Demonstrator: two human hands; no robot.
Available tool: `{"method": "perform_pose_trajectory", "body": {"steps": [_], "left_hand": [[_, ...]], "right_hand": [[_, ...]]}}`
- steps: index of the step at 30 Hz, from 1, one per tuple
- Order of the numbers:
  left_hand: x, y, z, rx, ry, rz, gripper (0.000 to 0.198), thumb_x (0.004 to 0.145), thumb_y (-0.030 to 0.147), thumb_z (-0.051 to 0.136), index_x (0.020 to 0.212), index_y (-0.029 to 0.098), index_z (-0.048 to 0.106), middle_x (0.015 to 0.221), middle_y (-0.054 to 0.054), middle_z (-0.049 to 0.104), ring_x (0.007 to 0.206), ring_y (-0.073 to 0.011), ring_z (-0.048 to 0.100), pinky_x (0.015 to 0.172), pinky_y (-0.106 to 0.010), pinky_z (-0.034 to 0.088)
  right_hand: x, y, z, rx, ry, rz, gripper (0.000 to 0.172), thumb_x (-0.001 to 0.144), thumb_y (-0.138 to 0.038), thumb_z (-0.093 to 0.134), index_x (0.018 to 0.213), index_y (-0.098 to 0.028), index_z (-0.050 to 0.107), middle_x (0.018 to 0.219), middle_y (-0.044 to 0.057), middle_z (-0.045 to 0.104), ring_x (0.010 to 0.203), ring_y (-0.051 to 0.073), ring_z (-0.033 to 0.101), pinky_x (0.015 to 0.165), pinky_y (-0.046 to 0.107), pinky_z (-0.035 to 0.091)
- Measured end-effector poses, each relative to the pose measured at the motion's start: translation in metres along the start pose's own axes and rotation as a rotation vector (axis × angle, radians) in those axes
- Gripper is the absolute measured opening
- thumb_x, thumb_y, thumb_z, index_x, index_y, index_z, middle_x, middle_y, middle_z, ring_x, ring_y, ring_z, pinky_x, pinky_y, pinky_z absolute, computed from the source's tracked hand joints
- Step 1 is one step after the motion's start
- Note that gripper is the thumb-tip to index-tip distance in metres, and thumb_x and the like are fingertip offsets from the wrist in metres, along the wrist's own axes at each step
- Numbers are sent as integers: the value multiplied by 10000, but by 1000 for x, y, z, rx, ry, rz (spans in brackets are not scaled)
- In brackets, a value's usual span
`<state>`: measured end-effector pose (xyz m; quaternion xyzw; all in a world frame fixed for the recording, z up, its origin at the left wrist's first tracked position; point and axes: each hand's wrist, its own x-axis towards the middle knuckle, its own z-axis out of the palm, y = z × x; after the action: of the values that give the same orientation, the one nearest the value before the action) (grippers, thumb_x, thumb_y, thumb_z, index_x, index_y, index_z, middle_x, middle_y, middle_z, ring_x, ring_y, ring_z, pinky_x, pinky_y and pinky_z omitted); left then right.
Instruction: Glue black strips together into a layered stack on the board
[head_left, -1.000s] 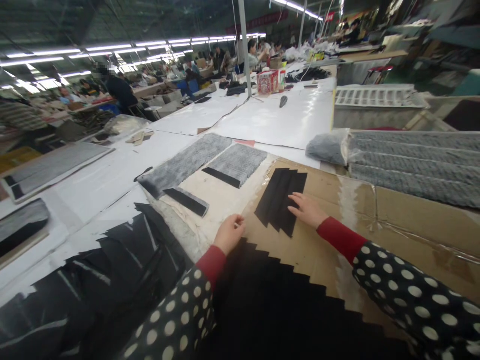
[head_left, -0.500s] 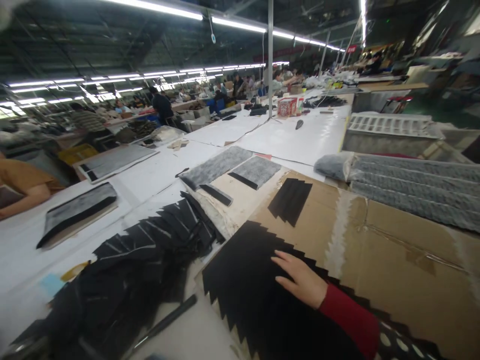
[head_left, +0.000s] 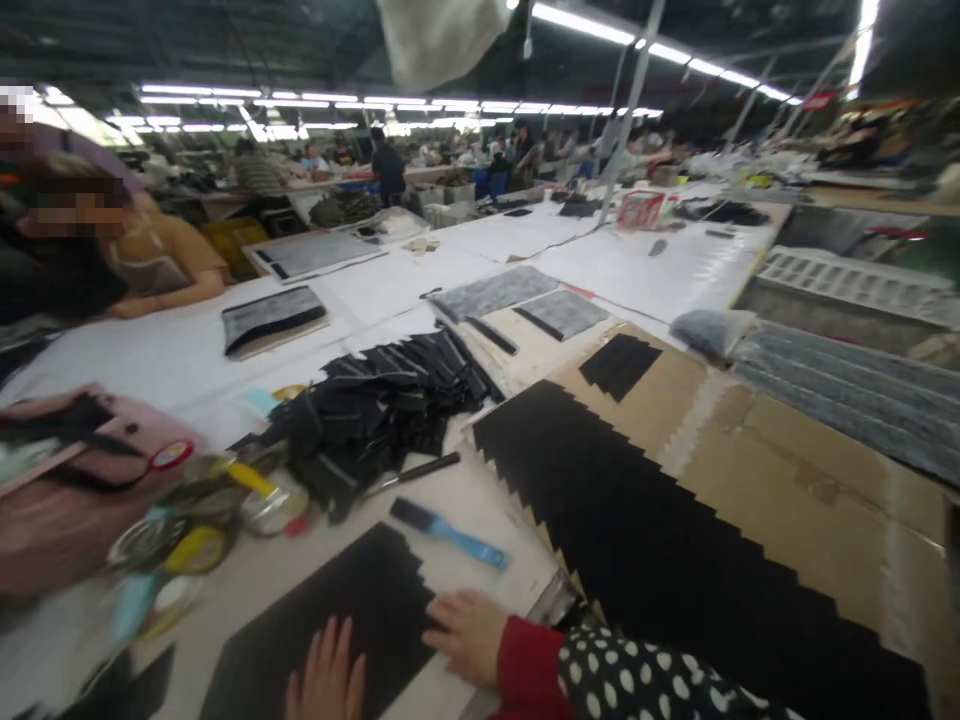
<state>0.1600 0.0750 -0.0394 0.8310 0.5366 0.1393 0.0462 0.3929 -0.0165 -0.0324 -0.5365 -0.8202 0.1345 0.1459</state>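
Observation:
Black sheets (head_left: 375, 590) with a stepped right edge lie on the near worktable. My left hand (head_left: 328, 672) rests on them with its fingers spread. At their right edge is my right hand (head_left: 469, 632), its fingers apart and fingertips touching the sheets. A blue-handled brush (head_left: 450, 535) lies just above the hands. Further right, a long fanned row of black pieces (head_left: 660, 530) covers part of the brown cardboard (head_left: 810, 470). A heap of black strips (head_left: 390, 400) sits beyond the brush, with a dark-handled tool (head_left: 420, 470) in front of it.
A pink bag (head_left: 82, 470) and tape rolls (head_left: 199, 550) are on the left. A person in an orange top (head_left: 180, 250) leans on the table at the far left. Grey padded rolls (head_left: 847, 370) lie at the right. A white cloth (head_left: 446, 40) hangs overhead.
The view has swung left and down. My right hand has moved from the fanned black row to the nearer black sheets. My left hand has come into view.

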Motion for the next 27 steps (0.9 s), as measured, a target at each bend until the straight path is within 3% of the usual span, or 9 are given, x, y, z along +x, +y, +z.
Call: {"method": "perform_pose_trajectory", "body": {"steps": [1,3,6,10,13,17,23,27], "left_hand": [[-9,-4,-2,11,-29,8,494,889,358,228,1299,208,458,1390,-39,350,1306,-213,280,1060,-460,217],[-22,-17,-6,11,-74,62,486,901,350,246,1294,158,458,1393,-74,343,1312,-226,262,1056,-453,227],[-44,-49,-18,9,-97,28,466,887,349,317,1289,159,454,1373,-93,371,1287,-234,305,1040,-464,252],[-91,-89,-42,-37,-52,-69,440,854,346,372,1208,128,515,1272,-122,473,1171,-244,430,979,-407,350],[-116,-105,-52,-112,-17,-187,394,830,346,393,1111,127,561,1105,-121,560,1032,-229,505,914,-370,404],[-121,-107,-52,-266,17,-278,310,809,325,429,991,121,575,955,-112,569,932,-209,521,868,-356,430],[-108,-98,-52,-386,-92,-488,252,758,205,537,989,105,540,936,-99,524,855,-170,527,791,-318,466],[-109,-95,-54,-378,-87,-500,194,740,146,561,926,100,537,927,-88,518,860,-162,511,802,-303,455]], "right_hand": [[-6,-3,-2,27,-42,13,484,825,-402,503,1276,-235,451,1364,71,404,1241,221,372,976,424,368],[-15,-2,-5,81,-88,76,472,818,-326,514,1275,-210,479,1360,71,412,1247,229,365,1014,415,325],[-23,8,-3,149,-92,128,432,834,-238,453,1247,-125,512,1358,129,398,1263,270,330,1031,443,286],[-30,13,-6,177,-45,267,377,864,-252,393,1162,-88,556,1209,155,509,1141,238,432,998,407,330],[-22,6,-16,174,-30,348,337,862,-285,415,1089,-95,575,1058,138,556,1018,219,485,927,378,385],[4,-11,-20,190,-50,393,290,832,-317,491,1024,-117,575,943,89,561,914,178,516,869,305,404],[26,-28,-6,223,-118,545,364,778,-321,569,1051,-84,540,885,81,552,808,160,539,758,275,428],[29,-26,-2,237,-157,632,332,763,-281,579,1020,-72,546,848,73,552,771,155,538,725,269,425]]}}
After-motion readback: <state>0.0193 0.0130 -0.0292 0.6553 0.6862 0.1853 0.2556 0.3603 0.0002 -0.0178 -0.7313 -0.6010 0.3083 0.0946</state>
